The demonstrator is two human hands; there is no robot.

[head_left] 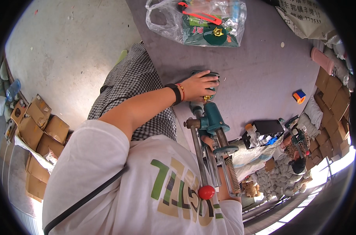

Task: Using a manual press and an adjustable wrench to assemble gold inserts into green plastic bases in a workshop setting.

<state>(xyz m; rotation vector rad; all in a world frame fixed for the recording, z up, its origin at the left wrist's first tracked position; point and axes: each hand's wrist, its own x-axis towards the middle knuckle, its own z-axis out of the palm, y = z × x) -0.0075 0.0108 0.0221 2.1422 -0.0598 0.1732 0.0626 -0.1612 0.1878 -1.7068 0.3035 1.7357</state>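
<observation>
Two bare hands were at the teal hand press [214, 118], which stood at the near edge of the grey-purple table [260, 70]. The left hand [195, 87] reached in from the left and lay over the press's far end, its fingers slightly parted; whether its hidden thumb pinched anything, I could not tell. A small gold-coloured piece [207, 98] sat just on the near side of those fingers, close to the press head. The right hand [207, 142] was mostly hidden behind the press's metalwork, so its grip could not be made out. The step in hand looked like placing or steadying work at the press, and the next move seemed to call for the piece being well seated and the left fingers clear before any pull on the lever with the red ball knob [206, 192]. Farther off on the table lay a clear plastic bag [164, 23], with a red cutter [207, 17] and a dark green disc bearing a gold star [215, 38].
</observation>
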